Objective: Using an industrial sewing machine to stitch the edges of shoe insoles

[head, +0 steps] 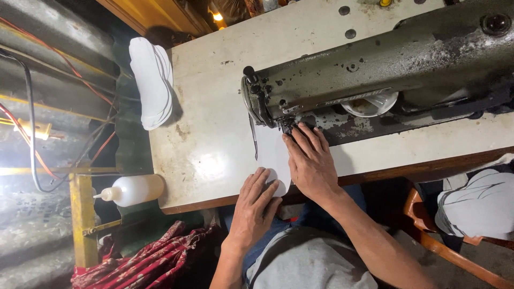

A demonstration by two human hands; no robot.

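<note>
While flat, unclenched hands [284, 182] press white fabric [273, 152], table edge [375, 174] just beneath wrists.

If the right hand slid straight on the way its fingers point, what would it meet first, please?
Most likely the presser foot and needle area of the sewing machine: the right hand lies flat on the white fabric piece, fingertips nearly there.

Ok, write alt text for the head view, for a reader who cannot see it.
A person's two bare hands, left hand and right hand, press a flat white fabric piece under the needle of a worn dark-green metal sewing machine on a stained cream table. A stack of white cut pieces lies at the table's far-left edge, and a white plastic squeeze bottle lies beside the table.
</note>
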